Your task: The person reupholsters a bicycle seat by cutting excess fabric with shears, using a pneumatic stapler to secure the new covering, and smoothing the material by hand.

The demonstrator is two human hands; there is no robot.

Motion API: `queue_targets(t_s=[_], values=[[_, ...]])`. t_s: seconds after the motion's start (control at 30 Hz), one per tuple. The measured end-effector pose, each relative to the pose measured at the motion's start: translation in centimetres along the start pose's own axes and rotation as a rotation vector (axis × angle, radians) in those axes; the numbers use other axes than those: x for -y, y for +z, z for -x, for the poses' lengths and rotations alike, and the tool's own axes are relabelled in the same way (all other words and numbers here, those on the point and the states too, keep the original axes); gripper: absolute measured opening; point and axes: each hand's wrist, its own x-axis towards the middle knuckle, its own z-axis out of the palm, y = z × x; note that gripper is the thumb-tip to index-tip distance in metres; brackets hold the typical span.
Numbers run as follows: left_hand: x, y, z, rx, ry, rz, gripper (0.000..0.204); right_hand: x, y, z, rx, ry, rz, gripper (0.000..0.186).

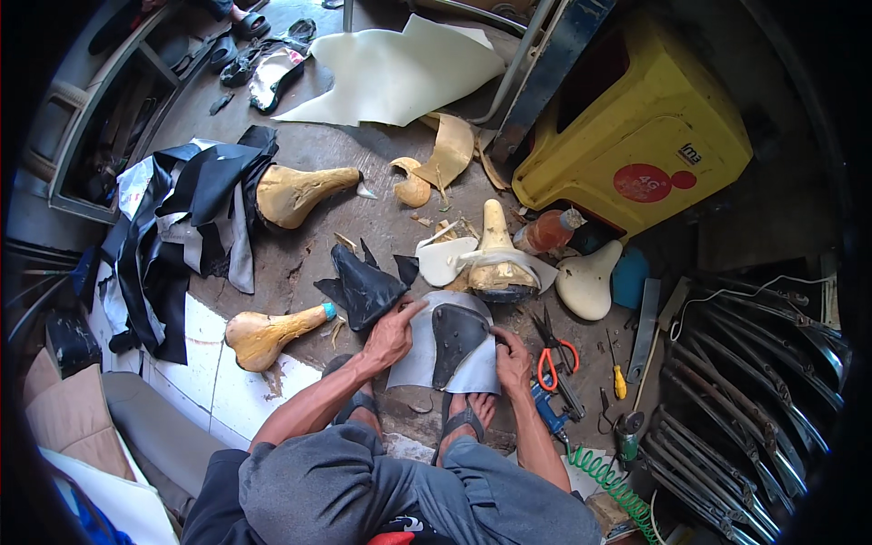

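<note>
A grey flexible sheet (474, 374) lies in front of my feet, with a black saddle-shaped base (459, 334) resting flat on it. My left hand (391, 336) holds the sheet's left edge, its index finger stretched toward the upper corner. On the opposite side, my right hand (512, 361) has its fingers bent around the right edge. A folded black cover piece (365, 286) lies just beyond my left hand. Farther up stands a yellowish foam saddle (495, 238) with a pale strip around it. Orange-handled scissors (556, 354) lie right of my right hand.
Left are two more foam saddles (304, 193) (272, 336) and a heap of black material (168, 236). A yellow plastic stool (654, 136), a bottle (549, 231) and a cream saddle (586, 283) sit at right. Below them are a yellow screwdriver (619, 381), green coiled hose (607, 477) and stacked metal bars (745, 400).
</note>
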Motion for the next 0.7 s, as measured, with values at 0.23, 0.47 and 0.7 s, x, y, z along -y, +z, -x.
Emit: queue_targets(t_s=[0.23,0.47,0.7], values=[[1.7,2.3,1.3,-0.145,-0.472,0.173,0.046,4.5,1.8,-1.6,-0.036,-0.017,0.311,0.036],[1.0,1.3,2.1,0.01,-0.69,0.256,0.035,4.8,0.8,-2.8,0.266,0.335,-0.058,0.041],[0.8,1.2,4.2,-0.124,-0.722,0.292,0.038,3.1,0.0,3.4,0.214,0.791,-1.08,0.02]])
